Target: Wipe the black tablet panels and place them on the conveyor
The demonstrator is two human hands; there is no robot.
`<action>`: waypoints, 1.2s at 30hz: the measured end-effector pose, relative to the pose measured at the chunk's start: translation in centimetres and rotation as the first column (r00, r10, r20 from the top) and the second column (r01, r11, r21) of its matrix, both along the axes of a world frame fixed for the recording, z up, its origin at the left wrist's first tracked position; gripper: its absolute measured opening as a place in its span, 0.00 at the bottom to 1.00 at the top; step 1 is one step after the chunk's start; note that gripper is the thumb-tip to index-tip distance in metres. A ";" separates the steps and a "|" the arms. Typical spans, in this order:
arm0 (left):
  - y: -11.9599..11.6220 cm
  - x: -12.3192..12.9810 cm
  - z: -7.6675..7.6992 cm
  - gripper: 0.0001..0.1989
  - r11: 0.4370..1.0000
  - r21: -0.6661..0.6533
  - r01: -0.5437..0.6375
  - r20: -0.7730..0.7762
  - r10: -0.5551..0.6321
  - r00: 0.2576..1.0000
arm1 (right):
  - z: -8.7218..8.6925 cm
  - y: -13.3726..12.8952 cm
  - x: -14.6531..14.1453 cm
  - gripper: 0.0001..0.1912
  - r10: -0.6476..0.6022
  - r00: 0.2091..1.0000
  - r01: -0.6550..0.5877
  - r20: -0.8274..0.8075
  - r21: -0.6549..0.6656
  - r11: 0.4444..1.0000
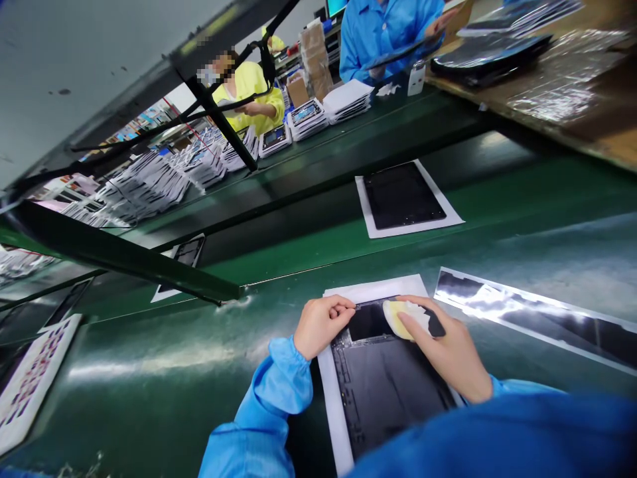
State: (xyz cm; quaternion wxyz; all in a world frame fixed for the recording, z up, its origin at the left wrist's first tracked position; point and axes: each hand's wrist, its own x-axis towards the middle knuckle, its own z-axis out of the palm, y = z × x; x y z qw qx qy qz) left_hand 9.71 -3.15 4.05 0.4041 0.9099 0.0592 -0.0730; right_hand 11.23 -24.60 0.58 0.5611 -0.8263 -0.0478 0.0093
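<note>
A black tablet-like panel (393, 385) lies on a white sheet (378, 290) on the green work surface in front of me. At the panel's upper left corner is my left hand (321, 325), its fingers closed in a pinch; whatever may be between them is hidden. My right hand (448, 348) grips a pale yellow and white pad (397, 320) with ragged white edges against the panel's upper part. Below the pad shows a smooth dark rectangle (368, 323) within the panel. My blue sleeve covers the panel's lower right part.
Another dark panel (403, 196) rests on white paper on the green belt ahead. To the right lies a shiny strip (537, 318); to the left, a sheet of small stickers (37, 385). A dark metal bar (124, 249) slants in from the left. Two people work across the line.
</note>
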 end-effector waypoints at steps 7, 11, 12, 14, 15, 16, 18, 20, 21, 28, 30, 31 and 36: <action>-0.1 0.2 0.3 0.08 1.000 -0.003 -0.002 -0.012 0.002 1.000 | 0.1 -0.1 -0.2 0.18 0.007 1.000 -0.007 0.002 -0.023 1.000; -0.3 0.1 0.5 0.08 1.000 0.005 -0.005 -0.030 0.005 1.000 | 0.2 0.0 -0.3 0.17 0.012 1.000 -0.012 0.005 -0.027 1.000; -0.3 0.1 0.5 0.08 1.000 0.006 -0.004 -0.029 0.005 1.000 | 0.1 0.0 -0.3 0.17 0.015 1.000 -0.014 0.006 -0.026 1.000; -0.2 0.0 0.4 0.08 1.000 0.002 -0.001 -0.027 0.001 1.000 | 0.1 0.0 -0.3 0.17 0.019 1.000 -0.019 0.008 -0.026 0.999; -0.2 0.0 0.4 0.08 1.000 -0.001 0.001 -0.023 -0.001 1.000 | 0.1 0.0 -0.3 0.17 0.021 1.000 -0.020 0.008 -0.027 0.999; -0.2 0.0 0.3 0.08 1.000 -0.003 0.002 -0.019 -0.002 1.000 | 0.1 0.0 -0.3 0.18 0.020 1.000 -0.020 0.007 -0.028 0.999; -0.1 0.1 0.3 0.08 1.000 0.000 0.004 -0.011 -0.004 1.000 | 0.1 0.0 -0.3 0.18 0.019 1.000 -0.019 0.004 -0.030 0.999; -0.1 0.1 0.2 0.08 1.000 0.006 0.006 -0.009 -0.006 1.000 | 0.1 0.1 -0.3 0.18 0.020 1.000 -0.020 -0.001 -0.029 0.999; -0.1 0.1 0.2 0.08 1.000 0.007 0.008 -0.008 -0.008 1.000 | 0.2 0.1 -0.3 0.18 0.022 1.000 -0.022 -0.002 -0.030 0.999; -0.1 0.1 0.1 0.08 1.000 0.017 0.011 -0.010 -0.011 1.000 | -0.1 0.0 -0.3 0.17 0.026 1.000 -0.026 0.005 -0.032 0.999; -0.1 0.1 0.0 0.08 1.000 0.027 0.012 -0.014 -0.012 1.000 | -0.2 0.1 -0.3 0.17 0.024 1.000 -0.024 0.007 -0.036 0.999; 0.0 0.1 0.0 0.08 1.000 0.029 0.013 -0.013 -0.013 1.000 | -0.2 0.1 -0.3 0.17 0.024 1.000 -0.024 0.006 -0.038 0.999; -0.1 0.1 0.1 0.08 0.999 0.033 0.014 -0.015 -0.013 1.000 | -0.2 0.1 -0.4 0.17 0.034 0.999 -0.034 0.005 -0.038 0.999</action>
